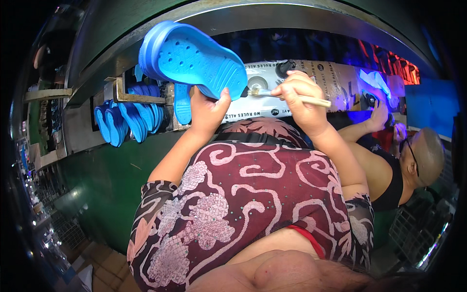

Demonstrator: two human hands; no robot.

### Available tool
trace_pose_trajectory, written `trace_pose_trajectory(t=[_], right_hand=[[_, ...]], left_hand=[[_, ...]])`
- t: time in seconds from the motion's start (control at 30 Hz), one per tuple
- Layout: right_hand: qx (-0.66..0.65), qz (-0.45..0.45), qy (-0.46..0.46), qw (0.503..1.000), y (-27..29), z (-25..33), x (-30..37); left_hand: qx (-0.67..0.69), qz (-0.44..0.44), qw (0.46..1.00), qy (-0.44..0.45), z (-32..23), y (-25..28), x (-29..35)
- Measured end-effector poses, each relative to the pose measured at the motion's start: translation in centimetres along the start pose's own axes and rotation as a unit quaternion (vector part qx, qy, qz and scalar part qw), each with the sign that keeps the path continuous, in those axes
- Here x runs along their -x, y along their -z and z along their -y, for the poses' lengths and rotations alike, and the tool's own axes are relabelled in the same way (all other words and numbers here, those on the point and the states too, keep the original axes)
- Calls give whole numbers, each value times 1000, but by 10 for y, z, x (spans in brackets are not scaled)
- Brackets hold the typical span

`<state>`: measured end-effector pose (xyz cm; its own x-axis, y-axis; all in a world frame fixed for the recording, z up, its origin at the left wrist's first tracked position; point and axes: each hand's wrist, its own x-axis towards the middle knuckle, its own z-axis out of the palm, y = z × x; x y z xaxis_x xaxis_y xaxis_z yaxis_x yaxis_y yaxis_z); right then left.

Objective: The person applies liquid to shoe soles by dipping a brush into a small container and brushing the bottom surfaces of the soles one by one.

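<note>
Left of centre, the blue clog [202, 63] is tilted up above the bench, gripped by the left hand [208, 112], its thumb over the near edge, its other fingers mostly hidden behind. That forearm angles far from the near left. The right hand [305, 97] is raised, wrist bent, fingers closed round the brush [265, 92], whose bristles point left, just beside the clog's right end; whether they touch, I cannot tell. Between the wrists, room opens over the printed sheet [272, 112]. A metal beam [272, 17] bounds the far side; racked blue shoes [134, 117] crowd the left, and a co-worker [386, 168] sits close by the right elbow.
</note>
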<state>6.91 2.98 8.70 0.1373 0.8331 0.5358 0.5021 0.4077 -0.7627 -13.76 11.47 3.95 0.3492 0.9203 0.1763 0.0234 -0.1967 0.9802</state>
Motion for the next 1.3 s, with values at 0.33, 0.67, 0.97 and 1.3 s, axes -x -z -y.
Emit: trace_pose_trajectory(t=[0.33,0.67,0.97,1.3], right_hand=[[107,-21,49,993,10,1,3],[116,10,59,991,5,3,5],[112,21,57,992,-5,5,7],[99,-1,33,995,1,0,5]], left_hand=[[13,45,996,-74,-5,-11,-8],[-47,29,984,-171,-7,-12,-11],[-136,2,956,-260,-5,-11,-14],[-229,28,919,-320,-11,-9,-22]])
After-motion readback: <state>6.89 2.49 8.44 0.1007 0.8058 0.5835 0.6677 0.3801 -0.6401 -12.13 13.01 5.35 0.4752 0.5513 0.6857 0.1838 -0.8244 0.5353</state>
